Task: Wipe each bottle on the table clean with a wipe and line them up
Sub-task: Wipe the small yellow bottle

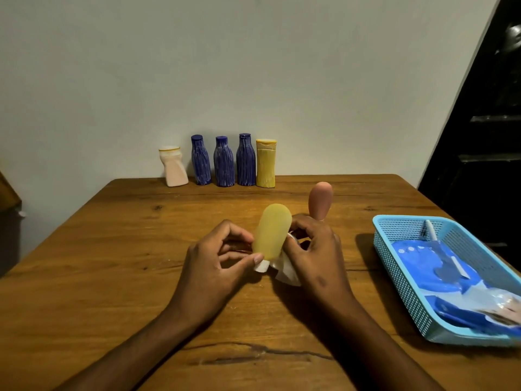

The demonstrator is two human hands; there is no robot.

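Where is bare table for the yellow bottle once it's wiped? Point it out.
Bare wood runs along the back edge right of the yellow capped bottle that ends the row, and across the left of the table. It is crowded at centre, where both hands hold the translucent yellow bottle beside the pink bottle, and at the blue basket on the right.

You are sitting in what looks like a plain room of a home: a worn wooden table (112,277) pushed against a bare pale wall (197,66), household bottles (222,162) lined along its far edge, and a blue plastic basket (406,277) of wipe packets (451,266) beside you.
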